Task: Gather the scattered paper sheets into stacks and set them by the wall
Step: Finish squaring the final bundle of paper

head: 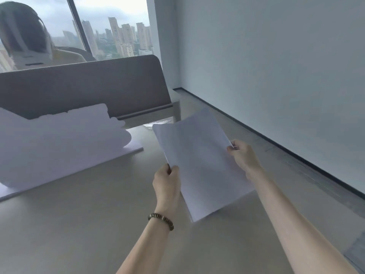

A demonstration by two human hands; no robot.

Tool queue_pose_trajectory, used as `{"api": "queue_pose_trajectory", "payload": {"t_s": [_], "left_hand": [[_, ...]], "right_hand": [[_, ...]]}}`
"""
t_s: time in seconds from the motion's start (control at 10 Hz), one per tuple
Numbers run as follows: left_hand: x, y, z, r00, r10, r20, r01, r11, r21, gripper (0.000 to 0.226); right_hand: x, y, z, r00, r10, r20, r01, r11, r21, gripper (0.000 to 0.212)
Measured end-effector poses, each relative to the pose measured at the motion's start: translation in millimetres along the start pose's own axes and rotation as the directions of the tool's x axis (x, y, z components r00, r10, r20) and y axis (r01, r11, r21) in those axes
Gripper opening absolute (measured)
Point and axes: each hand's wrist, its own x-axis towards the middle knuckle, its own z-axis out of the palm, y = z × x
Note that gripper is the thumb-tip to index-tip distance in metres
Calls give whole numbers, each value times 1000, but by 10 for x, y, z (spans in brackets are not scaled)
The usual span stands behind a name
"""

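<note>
The person's left hand (166,184) pinches the near-left edge of a thin stack of white paper sheets (199,165), thumb on top and fingers curled beneath. The right hand (244,157) clamps the stack's right edge, fingertips (231,148) pressing on the upper face. Both hands are closed on the paper, which hangs tilted between them above the smooth beige tabletop (79,224), its far corner raised and its near corner dipping down past the left wrist. Whether that near corner touches the tabletop cannot be told.

A dark beaded bracelet (161,220) circles the left wrist, just below the grip.

To the left of the held stack, well apart from it, a pale blurred white mass (59,139) covers the tabletop; its outline is irregular, and what it consists of cannot be made out. Beyond the grip stands a grey upholstered desk divider (88,88) with a rounded corner, and behind that sits another person's dark-haired head (21,28) before a large window (118,26) showing tall city buildings.

To the right of the grip rises a plain white wall (276,66) edged with a dark baseboard (276,143) along the grey floor (246,133). The held stack is near the table's wall side.
</note>
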Motion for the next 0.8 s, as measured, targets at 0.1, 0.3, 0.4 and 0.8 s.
{"api": "queue_pose_trajectory", "payload": {"t_s": [0.1, 0.3, 0.4, 0.8], "left_hand": [[130, 17, 284, 998, 37, 56, -44, 989, 140, 12], [366, -12, 600, 981, 146, 131, -176, 950, 259, 48], [463, -57, 640, 964, 200, 174, -256, 870, 421, 32], [528, 105, 511, 921, 220, 320, -388, 577, 719, 33]], "right_hand": [[268, 84, -127, 999, -20, -41, 15, 993, -121, 15], [730, 160, -116, 997, -80, -3, 73, 926, -371, 22], [817, 208, -73, 997, -78, 14, 76, 891, -448, 24], [739, 177, -72, 973, -226, -43, 145, 749, -647, 32]]}}
